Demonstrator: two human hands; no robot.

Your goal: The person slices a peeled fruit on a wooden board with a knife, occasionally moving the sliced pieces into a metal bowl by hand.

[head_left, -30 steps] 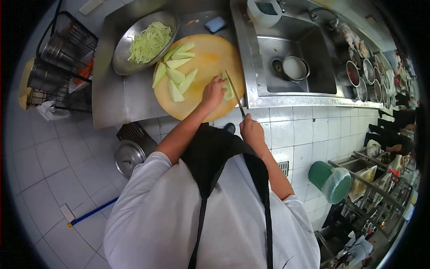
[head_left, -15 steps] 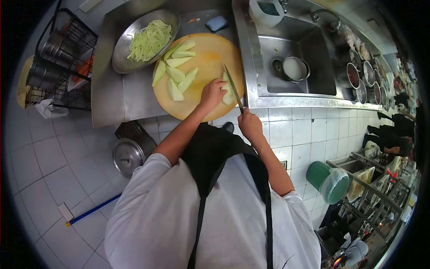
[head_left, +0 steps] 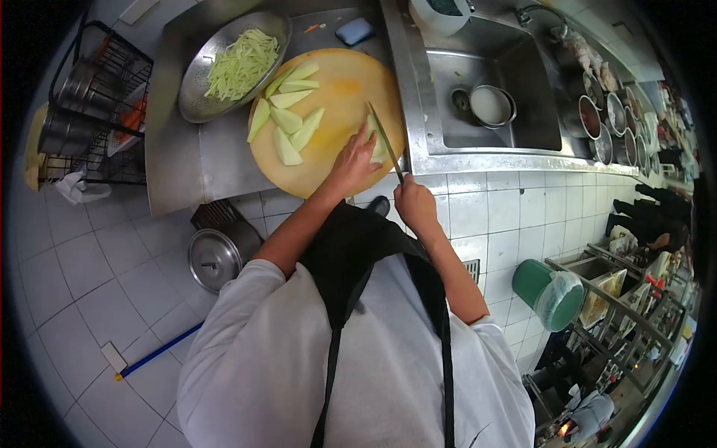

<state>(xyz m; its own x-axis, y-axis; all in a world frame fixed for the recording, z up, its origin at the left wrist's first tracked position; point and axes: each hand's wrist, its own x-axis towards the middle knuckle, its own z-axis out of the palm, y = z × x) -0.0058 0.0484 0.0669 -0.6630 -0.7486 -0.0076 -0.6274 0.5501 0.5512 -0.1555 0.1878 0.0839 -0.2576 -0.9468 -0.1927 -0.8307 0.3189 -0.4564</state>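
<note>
My right hand (head_left: 415, 203) is closed around the handle of a knife (head_left: 385, 140). Its blade points away from me, along the right side of a pale green vegetable piece (head_left: 379, 143). Fingers stretched and apart, my left hand (head_left: 354, 163) lies against the left side of that piece and partly covers it. Both are on a round yellowish cutting board (head_left: 336, 104). Several peeled pale green wedges (head_left: 287, 118) are spread over the board's left part. Beyond them, a metal colander (head_left: 196, 95) holds a heap of thin green strips (head_left: 243, 66), tilted against the board's edge.
A steel sink (head_left: 515, 89) with a metal pot (head_left: 493, 106) adjoins the board on the right. A blue sponge (head_left: 354, 31) sits behind the board. Wire racks (head_left: 97, 104) stand left; a lidded pot (head_left: 215, 260) and a green bin (head_left: 539, 291) are on the floor. Other people are far right.
My left hand's fingers have straightened and spread from a curled hold on the vegetable piece. The knife stays beside the piece in my right hand. The view has shifted slightly.
</note>
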